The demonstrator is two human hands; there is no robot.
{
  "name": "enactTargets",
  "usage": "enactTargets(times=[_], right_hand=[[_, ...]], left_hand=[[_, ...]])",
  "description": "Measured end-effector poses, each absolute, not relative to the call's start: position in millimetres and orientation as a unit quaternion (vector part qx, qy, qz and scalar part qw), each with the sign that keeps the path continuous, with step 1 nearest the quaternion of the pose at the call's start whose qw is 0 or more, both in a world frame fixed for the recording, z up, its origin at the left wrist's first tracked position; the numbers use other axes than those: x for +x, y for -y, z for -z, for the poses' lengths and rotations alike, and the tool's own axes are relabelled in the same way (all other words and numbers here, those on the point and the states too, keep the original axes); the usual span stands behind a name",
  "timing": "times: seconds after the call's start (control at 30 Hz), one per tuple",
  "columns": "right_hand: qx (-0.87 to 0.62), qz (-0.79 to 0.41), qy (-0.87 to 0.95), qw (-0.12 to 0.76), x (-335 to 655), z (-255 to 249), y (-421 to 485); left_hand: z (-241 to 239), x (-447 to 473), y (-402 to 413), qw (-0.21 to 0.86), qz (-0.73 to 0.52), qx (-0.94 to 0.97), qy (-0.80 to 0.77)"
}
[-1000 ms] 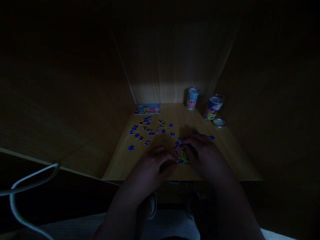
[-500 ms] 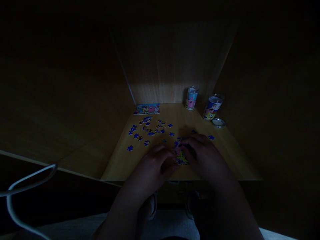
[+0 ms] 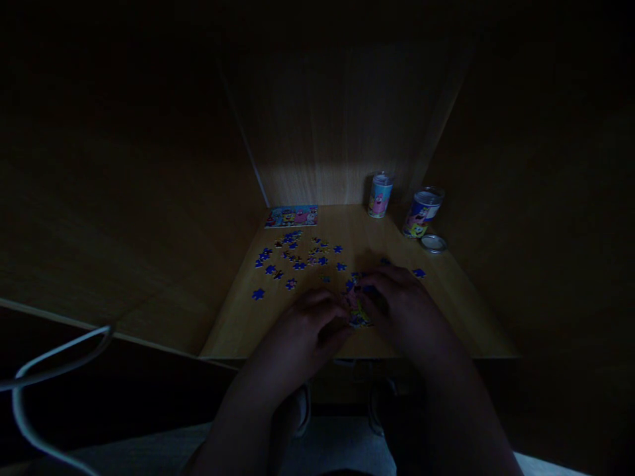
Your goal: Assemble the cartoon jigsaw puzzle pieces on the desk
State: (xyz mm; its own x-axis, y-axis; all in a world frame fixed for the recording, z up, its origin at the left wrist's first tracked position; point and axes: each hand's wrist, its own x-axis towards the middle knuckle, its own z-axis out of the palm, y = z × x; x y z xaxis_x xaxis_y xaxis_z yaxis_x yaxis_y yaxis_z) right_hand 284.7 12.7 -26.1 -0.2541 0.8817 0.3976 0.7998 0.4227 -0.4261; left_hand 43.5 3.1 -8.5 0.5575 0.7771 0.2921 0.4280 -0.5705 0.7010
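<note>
A partly joined jigsaw puzzle (image 3: pixel 358 312) in blue, pink and yellow lies near the table's front edge, between my two hands. My left hand (image 3: pixel 317 322) is curled against its left side, thumb and fingertips gripping the edge. Over the puzzle's upper right part, my right hand (image 3: pixel 399 301) pinches what looks like a small dark jigsaw piece (image 3: pixel 358 289); the dim light blurs its outline. My right fingers and palm hide the right side of the puzzle. Several loose jigsaw pieces (image 3: pixel 299 266) lie scattered to the left and beyond my left hand.
A cartoon picture card (image 3: pixel 292 216) lies at the back left of the wooden table (image 3: pixel 238 334). Two cartoon tins (image 3: pixel 380 198) (image 3: pixel 421 215) stand at the back right, with a round lid (image 3: pixel 434 244) beside one. A blue piece (image 3: pixel 419 273) lies right of my hand. Wooden panels enclose the table.
Both hands stay at the puzzle, with only slight shifts of the fingers. The loose pieces, tins and card have not moved.
</note>
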Motion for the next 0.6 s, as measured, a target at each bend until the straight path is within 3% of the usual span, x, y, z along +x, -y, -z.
enactTargets(times=[0.6], right_hand=[[-0.534,-0.080,0.785,0.303,284.7,24.3,-11.4]], left_hand=[[-3.8,36.0,-1.4,0.278,-0.322,0.824,-0.375]])
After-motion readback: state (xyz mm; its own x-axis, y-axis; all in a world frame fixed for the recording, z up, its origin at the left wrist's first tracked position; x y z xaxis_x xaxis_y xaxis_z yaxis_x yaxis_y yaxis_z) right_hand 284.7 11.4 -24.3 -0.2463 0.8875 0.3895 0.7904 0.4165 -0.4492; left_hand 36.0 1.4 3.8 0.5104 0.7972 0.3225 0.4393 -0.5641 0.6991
